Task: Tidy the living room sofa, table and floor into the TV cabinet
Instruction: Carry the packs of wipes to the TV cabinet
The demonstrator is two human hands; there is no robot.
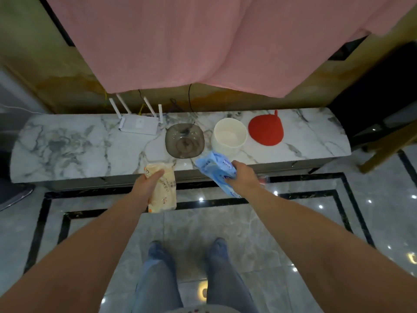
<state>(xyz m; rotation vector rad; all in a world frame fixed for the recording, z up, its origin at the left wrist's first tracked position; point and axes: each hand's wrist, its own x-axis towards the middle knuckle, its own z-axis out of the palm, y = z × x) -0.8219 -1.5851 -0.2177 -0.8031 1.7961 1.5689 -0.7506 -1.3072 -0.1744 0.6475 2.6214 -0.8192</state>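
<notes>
Over the cabinet's (pixel 67 145) 6 o'clock edge, left hand (pixel 147 184) grasps a beige pack (pixel 163 193), right hand (pixel 244 177) a blue pack (pixel 214 169).

We reach both bare arms forward and down. Our left hand (pixel 147 185) closes its grip around a beige packet (pixel 163 190); our right hand (pixel 244 177) pinches a blue packet (pixel 214 169), thumb on top.
</notes>
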